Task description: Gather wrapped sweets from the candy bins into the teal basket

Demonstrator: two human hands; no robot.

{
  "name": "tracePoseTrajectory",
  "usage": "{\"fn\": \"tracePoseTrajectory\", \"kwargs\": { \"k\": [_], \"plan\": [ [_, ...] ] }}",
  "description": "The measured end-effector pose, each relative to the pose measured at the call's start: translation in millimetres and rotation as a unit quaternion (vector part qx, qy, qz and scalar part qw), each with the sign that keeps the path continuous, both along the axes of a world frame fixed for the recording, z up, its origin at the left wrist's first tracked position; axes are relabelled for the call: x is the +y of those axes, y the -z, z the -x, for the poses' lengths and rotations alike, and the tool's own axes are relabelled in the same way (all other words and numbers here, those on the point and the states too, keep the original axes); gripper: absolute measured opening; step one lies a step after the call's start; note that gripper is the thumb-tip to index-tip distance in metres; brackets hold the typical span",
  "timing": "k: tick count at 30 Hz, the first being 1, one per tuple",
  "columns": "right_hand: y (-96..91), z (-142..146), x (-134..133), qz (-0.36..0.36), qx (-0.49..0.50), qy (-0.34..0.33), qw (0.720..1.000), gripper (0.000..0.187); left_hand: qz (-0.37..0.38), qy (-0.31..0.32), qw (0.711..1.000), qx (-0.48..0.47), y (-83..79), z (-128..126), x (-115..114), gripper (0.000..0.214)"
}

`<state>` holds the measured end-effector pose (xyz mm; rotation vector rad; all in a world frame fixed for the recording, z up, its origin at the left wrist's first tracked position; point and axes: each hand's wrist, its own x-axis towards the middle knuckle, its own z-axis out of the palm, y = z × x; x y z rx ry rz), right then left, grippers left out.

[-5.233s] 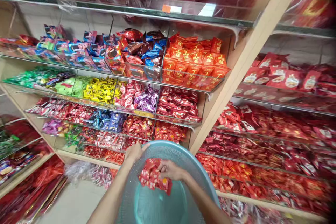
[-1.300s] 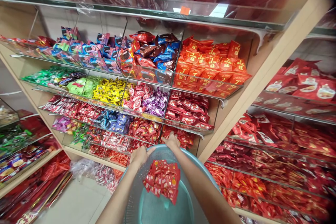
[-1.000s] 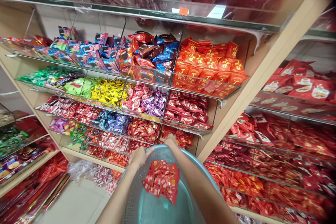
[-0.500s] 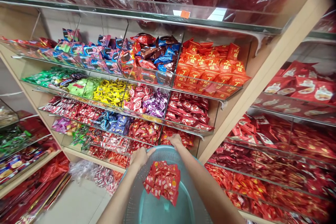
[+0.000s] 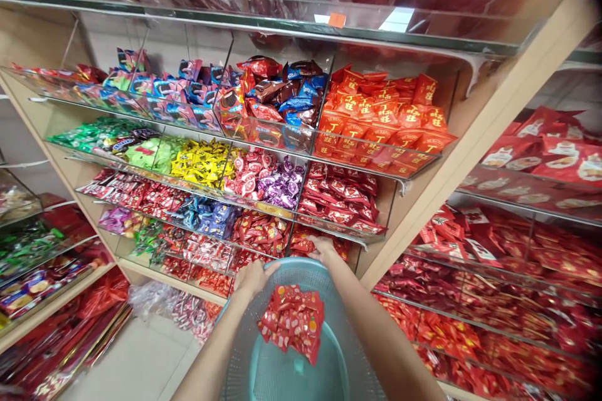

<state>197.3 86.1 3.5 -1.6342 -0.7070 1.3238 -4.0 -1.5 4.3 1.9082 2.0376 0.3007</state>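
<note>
My left hand [image 5: 251,277] is closed over the left rim of a turquoise plastic basket [image 5: 301,263], thumb along the edge. Inside the basket lies a small heap of red candy packets [image 5: 295,322] with light spots. Past the basket's far rim, my right hand [image 5: 322,249] reaches into a low shelf compartment of red candy packets [image 5: 301,243]. Its fingers look apart, at the packets; the fingertips are small and partly hard to make out.
Tiered clear-fronted shelves hold yellow candies [image 5: 202,161], purple candies [image 5: 281,182] and orange-red packets [image 5: 380,122]. A wooden upright [image 5: 451,144] stands right of my right arm. Plastic-wrapped bags [image 5: 188,316] lie on the tiled floor [image 5: 141,357] at lower left.
My right hand has shifted slightly right, and its fingers appear more spread. My left hand still grips the basket, and the packets in it lie as before. The view has moved a little.
</note>
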Motion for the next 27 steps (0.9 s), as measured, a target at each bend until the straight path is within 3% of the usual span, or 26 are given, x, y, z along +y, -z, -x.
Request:
{"fn": "tracePoseTrajectory", "kwargs": {
  "k": [5,11,15,20,27],
  "plan": [
    [-17.6,-10,-10,0.018,0.025,0.002,1.0,0.021,-0.002,-0.001,1.0,0.001,-0.5,0,-1,0.075],
    [-35.7,-25,-48,-0.062,0.076,-0.033,0.995,0.026,-0.001,0.006,1.0,0.006,-0.3,0,0,0.073],
    [-30.8,-14,-88,-0.122,0.138,-0.114,0.976,0.029,0.002,0.011,1.0,0.006,2.6,1,1,0.072],
    [-16.8,18,-128,-0.132,0.164,-0.2,0.957,0.034,0.018,0.015,1.0,0.015,3.1,2,1,0.059],
    [-12.8,13,-147,-0.075,0.168,-0.31,0.933,0.032,0.009,0.008,1.0,0.019,-2.0,0,0,0.065]
  ]
}}
